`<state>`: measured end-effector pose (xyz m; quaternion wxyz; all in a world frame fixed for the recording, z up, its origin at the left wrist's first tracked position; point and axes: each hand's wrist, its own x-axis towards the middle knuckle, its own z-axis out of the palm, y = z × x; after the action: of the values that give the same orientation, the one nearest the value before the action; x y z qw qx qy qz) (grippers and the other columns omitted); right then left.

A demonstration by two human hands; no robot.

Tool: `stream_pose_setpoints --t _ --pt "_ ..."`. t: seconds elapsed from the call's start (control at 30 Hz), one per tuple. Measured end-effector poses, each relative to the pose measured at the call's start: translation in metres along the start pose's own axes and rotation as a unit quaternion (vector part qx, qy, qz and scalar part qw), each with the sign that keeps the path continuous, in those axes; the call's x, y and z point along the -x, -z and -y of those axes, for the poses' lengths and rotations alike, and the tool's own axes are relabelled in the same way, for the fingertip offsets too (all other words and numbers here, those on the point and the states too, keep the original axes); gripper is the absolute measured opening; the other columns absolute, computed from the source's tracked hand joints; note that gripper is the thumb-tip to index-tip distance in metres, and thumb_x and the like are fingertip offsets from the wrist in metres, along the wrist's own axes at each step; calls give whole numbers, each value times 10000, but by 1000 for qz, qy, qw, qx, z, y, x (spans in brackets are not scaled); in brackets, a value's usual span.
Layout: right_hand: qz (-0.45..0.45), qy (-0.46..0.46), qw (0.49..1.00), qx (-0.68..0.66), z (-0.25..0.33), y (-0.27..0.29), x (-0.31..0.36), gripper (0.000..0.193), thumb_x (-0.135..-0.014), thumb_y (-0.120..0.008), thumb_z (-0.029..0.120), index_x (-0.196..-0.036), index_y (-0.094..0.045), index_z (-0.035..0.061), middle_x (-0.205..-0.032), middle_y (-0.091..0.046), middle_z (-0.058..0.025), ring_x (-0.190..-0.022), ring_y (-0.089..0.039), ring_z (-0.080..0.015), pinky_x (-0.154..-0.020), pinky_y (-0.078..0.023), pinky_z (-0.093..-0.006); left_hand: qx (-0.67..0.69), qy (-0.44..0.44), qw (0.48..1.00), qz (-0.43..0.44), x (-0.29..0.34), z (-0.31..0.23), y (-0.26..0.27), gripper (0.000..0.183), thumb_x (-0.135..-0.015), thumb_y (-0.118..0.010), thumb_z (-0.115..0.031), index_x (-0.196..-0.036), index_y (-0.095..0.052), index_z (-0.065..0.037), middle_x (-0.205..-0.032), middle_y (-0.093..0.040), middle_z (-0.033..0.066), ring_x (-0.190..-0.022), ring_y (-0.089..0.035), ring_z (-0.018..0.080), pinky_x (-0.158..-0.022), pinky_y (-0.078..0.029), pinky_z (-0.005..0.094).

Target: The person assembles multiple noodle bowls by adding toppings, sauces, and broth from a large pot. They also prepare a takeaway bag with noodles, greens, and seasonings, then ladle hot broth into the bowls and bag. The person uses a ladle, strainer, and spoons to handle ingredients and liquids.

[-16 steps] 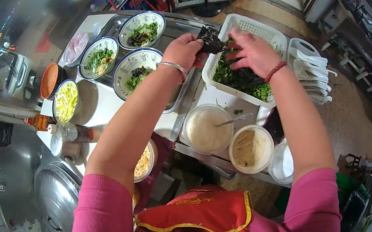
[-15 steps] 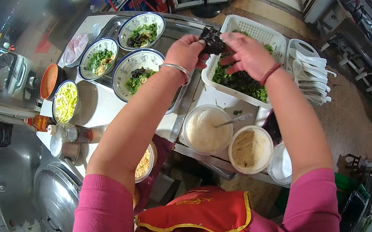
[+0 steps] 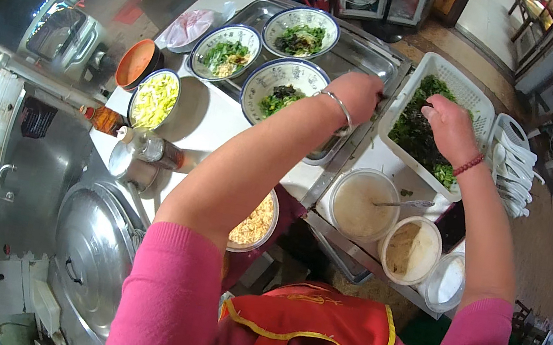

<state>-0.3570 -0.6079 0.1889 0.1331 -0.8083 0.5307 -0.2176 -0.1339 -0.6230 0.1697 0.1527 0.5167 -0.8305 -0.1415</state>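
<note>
My left hand (image 3: 356,99) is closed, its fingertips curled and mostly turned away, above the metal tray's right edge. Whatever it may hold is hidden. Over the white plastic basket (image 3: 481,108), my right hand (image 3: 450,128) has its fingers drawn together above chopped greens (image 3: 444,91) mixed with dark shreds; I cannot make out anything in its grip. Left of my hands, three blue-rimmed patterned bowls, the near one (image 3: 251,95), the left one (image 3: 202,58) and the far one (image 3: 273,26), each hold chopped greens; dark shreds show in the near and far ones.
White spoons (image 3: 515,168) lie right of the basket. Nearer me stand a tub (image 3: 362,205) with a spoon, a tub of pale powder (image 3: 417,251) and a tub of chopped nuts (image 3: 257,224). A bowl of yellow-green shreds (image 3: 154,101) and bottles (image 3: 163,152) are left. A large lidded pot (image 3: 89,243) stands lower left.
My hands have moved apart: the right is over the greens, the left nearer the bowls. The dark, sheet-like piece held between them no longer shows. The whole view has shifted.
</note>
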Motion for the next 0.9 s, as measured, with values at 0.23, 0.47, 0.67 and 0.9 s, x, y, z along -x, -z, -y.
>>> stream_pose_setpoints --t 0.23,0.47,0.67,0.9 --pt "-34 77 991 -101 43 -28 -7 348 -868 -559 69 -1206 -483 98 -854 -646 -205 -801 -626 -413 -665 -507 -464 525 113 841 72 10 -9 4 220 -944 -557 -220 -1074 -590 -45 -846 -628 49 -713 -597 158 -569 -500 291" --pt "-232 319 917 61 64 -37 -18 433 -857 -592 62 -1274 -484 112 -841 -657 -155 -719 -655 -326 -590 -530 -407 662 217 716 -35 8 0 13 84 -889 -542 -157 -895 -587 -86 -651 -549 42 -519 -523 161 -430 -405 309" --pt "-292 153 934 -138 66 -53 -25 288 -862 -594 111 -1139 -515 100 -881 -668 -165 -749 -662 -358 -611 -537 -437 594 279 751 -68 1 -6 27 110 -906 -528 -188 -903 -575 -88 -643 -517 19 -465 -460 150 -391 -382 287" --pt "-293 48 950 -101 13 -20 -30 105 -878 -584 142 -937 -565 57 -751 -641 -160 -702 -651 -359 -596 -527 -433 257 319 900 -150 -5 89 39 196 -920 -538 -245 -966 -604 -66 -708 -590 25 -526 -554 118 -403 -428 260"
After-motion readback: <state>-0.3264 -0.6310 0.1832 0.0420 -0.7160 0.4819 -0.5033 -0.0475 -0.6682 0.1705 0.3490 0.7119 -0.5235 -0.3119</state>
